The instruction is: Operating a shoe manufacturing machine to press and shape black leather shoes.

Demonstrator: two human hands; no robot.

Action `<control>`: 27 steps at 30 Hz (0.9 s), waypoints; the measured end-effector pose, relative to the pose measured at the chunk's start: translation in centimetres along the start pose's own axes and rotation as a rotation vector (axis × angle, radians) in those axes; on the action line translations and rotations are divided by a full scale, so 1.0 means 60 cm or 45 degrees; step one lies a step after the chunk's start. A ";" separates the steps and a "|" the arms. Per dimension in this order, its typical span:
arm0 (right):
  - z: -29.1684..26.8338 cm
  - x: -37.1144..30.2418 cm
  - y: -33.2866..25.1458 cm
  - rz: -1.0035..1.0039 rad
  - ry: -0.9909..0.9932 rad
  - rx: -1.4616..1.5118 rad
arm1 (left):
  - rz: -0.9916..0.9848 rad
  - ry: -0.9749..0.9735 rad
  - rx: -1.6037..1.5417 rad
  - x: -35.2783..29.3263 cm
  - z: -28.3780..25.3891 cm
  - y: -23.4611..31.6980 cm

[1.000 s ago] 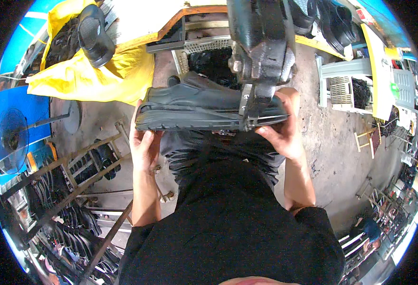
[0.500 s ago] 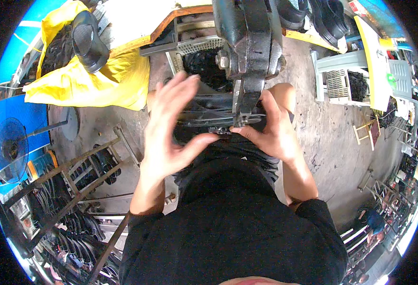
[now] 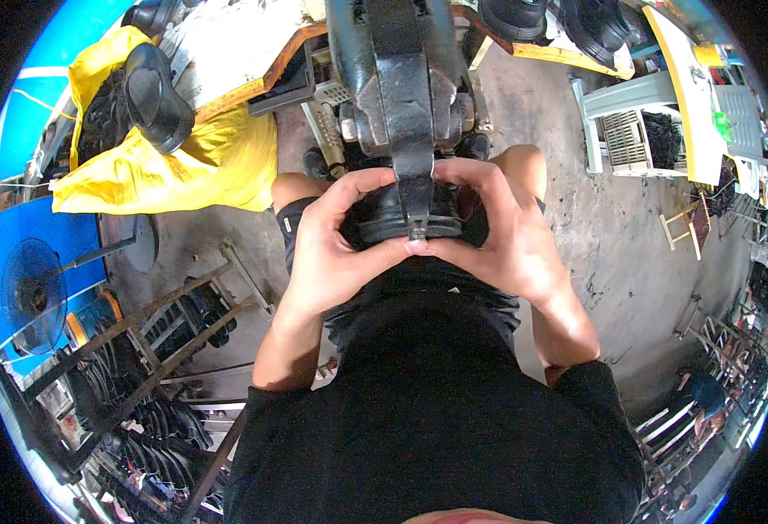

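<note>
A dark metal machine head (image 3: 403, 92) with large bolts reaches down in front of me, tapering to a narrow foot (image 3: 416, 208). Under that foot sits a black shoe part (image 3: 375, 223), rounded and with a ridged rim; its exact kind is hard to make out. My left hand (image 3: 330, 249) curls round its left side, thumb along the near edge. On the other side my right hand (image 3: 508, 236) grips it the same way. Both thumb tips meet just below the foot. The fingers' far ends are partly hidden by the machine.
A black shoe (image 3: 155, 100) rests on a yellow sack (image 3: 218, 170) at the left. More black shoes (image 3: 589, 31) stand on the workbench (image 3: 235, 44). A fan (image 3: 33, 293) and metal racks (image 3: 144, 327) are at left. A crate (image 3: 626, 140) stands at right.
My left hand, lifted and spread before, has closed on the shoe part. Its thumb now touches the right one. The machine head appears farther left in view.
</note>
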State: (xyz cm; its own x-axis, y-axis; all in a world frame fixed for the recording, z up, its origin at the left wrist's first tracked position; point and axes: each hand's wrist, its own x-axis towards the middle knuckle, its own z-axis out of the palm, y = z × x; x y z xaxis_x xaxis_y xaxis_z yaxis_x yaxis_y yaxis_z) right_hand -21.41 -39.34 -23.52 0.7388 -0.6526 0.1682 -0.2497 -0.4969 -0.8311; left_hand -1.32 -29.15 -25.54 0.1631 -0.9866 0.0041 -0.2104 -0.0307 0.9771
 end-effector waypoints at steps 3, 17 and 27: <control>0.008 -0.021 0.054 -0.062 0.030 0.192 | -0.045 0.064 -0.246 -0.002 0.015 -0.003; 0.079 -0.134 0.272 0.394 -0.235 0.615 | 0.004 0.064 -0.931 -0.004 0.057 -0.045; -0.023 -0.152 0.277 0.396 -0.116 0.520 | 0.010 0.078 -1.015 -0.009 0.064 -0.056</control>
State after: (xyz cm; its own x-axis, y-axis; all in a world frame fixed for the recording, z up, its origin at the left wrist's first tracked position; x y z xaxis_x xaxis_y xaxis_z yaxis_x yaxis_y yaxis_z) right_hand -33.18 -42.43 -38.15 0.7244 -0.6725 -0.1515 -0.2153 -0.0120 -0.9765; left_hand -4.40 -29.14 -29.67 0.2219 -0.9751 0.0009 0.5371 0.1230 0.8345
